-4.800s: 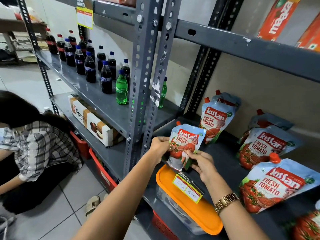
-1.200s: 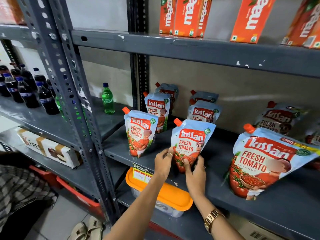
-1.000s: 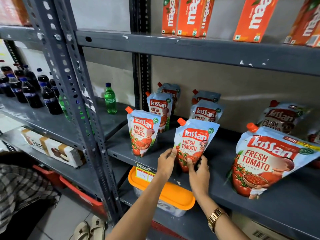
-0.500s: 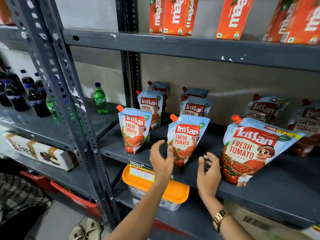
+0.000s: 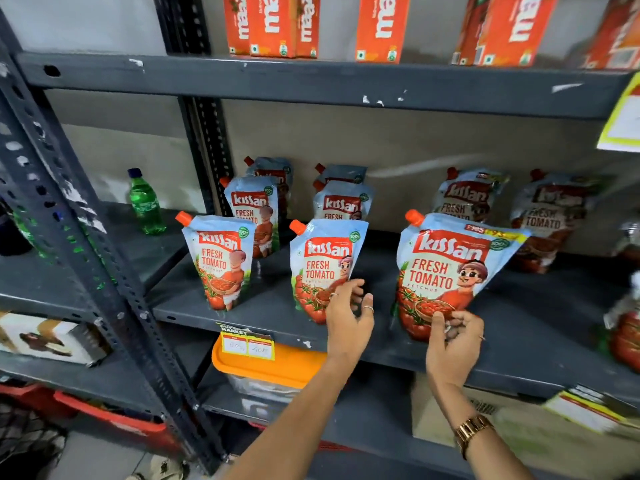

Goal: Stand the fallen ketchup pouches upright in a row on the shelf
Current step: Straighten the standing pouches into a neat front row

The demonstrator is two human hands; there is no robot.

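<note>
Several light-blue ketchup pouches with red labels stand on the grey shelf point(image 5: 270, 315). In the front row, the left pouch point(image 5: 218, 261) and the middle pouch point(image 5: 323, 265) are upright. To their right, the large ketchup pouch point(image 5: 446, 268) leans back. Behind them stand smaller pouches point(image 5: 254, 209) point(image 5: 343, 202), and two more point(image 5: 465, 197) point(image 5: 550, 220) lean at the back right. My left hand point(image 5: 348, 317) is open, its fingers spread in front of the middle pouch's lower right corner. My right hand point(image 5: 453, 336) pinches the large pouch's bottom edge, thumb on its front.
A green bottle point(image 5: 143, 202) stands on the neighbouring shelf at the left. The upper shelf holds orange juice cartons point(image 5: 379, 26). Under the pouches sit an orange-lidded container point(image 5: 273, 367) and a cardboard box point(image 5: 519, 434). A perforated steel post point(image 5: 69, 220) crosses the left.
Both hands have let go of the middle pouch, which stays upright, and moved right. My right hand has reached the large pouch's bottom edge.
</note>
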